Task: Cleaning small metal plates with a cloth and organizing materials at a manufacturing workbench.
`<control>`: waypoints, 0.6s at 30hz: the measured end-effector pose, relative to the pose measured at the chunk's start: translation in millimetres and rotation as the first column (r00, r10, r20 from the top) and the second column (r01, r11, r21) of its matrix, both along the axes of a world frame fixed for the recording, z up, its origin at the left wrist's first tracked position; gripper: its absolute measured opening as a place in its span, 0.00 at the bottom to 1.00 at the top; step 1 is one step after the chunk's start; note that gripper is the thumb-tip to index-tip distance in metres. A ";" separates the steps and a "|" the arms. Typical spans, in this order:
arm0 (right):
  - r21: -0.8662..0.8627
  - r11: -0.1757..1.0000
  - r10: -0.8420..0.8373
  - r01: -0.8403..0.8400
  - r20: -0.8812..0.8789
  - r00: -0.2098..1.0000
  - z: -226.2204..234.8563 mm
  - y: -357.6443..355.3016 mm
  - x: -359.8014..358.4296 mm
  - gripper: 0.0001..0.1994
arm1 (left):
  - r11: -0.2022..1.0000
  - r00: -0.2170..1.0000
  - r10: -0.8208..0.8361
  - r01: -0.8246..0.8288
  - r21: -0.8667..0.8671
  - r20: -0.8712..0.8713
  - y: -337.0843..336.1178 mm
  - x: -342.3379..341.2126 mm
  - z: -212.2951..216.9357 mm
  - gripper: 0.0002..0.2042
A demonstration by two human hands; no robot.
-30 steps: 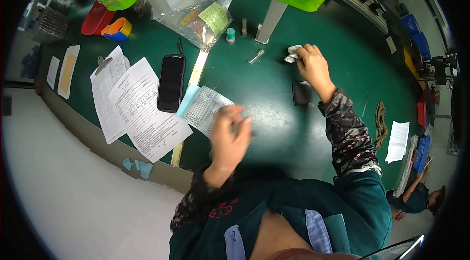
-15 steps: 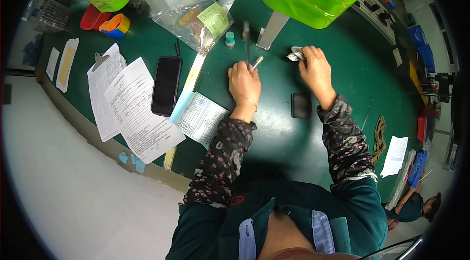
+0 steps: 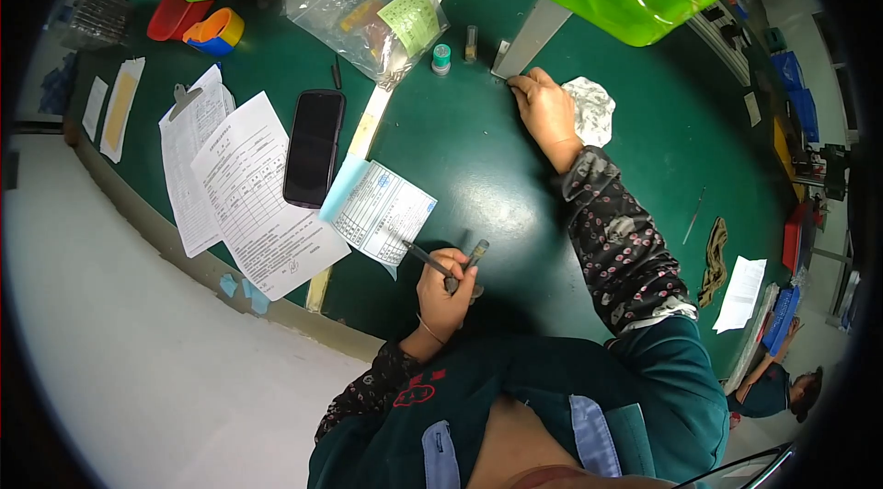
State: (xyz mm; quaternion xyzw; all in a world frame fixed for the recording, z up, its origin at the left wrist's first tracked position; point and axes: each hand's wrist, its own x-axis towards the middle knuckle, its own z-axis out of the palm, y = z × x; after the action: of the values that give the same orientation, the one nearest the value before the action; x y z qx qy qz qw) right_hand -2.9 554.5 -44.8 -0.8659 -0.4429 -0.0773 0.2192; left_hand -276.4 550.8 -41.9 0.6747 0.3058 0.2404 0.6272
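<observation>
Left hand (image 3: 445, 294): had drawn back toward the body, fingers closed around a dark tool (image 3: 426, 257).
Small tube (image 3: 477, 253): stood tilted at the left fingertips, above the green bench (image 3: 501, 162).
Right hand (image 3: 548, 112): had shifted to the foot of the grey post (image 3: 533, 36); fingers bunched, contents impossible to tell.
White cloth (image 3: 596, 114): lay spread beside the right hand.

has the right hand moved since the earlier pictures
Yes: the right hand has moved left, toward the foot of the grey post. Earlier a wide gap separated them; now its fingertips are right by the foot.
</observation>
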 end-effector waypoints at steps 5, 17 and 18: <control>0.143 0.981 -0.129 0.129 -0.006 0.992 -15.4 4.2 -8.8 0.05 | 0.996 1.000 0.016 -0.018 0.093 0.019 2.3 -4.0 -8.9 0.11; 0.060 0.993 -0.053 0.105 -0.565 0.823 9.9 -42.7 -18.0 0.07 | 0.940 0.998 -0.057 0.043 0.339 0.031 0.6 -7.6 -19.6 0.11; 0.044 0.992 -0.070 0.116 -0.576 0.815 10.4 -51.1 -18.0 0.08 | 0.936 0.998 -0.057 0.040 0.350 0.039 0.4 -6.6 -20.0 0.11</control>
State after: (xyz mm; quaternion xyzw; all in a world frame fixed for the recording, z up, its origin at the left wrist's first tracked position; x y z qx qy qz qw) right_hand -21.0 503.4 -34.4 -0.8605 -0.3105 0.1589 0.3714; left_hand -283.0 551.2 -61.8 0.7764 0.2265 0.2916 0.5107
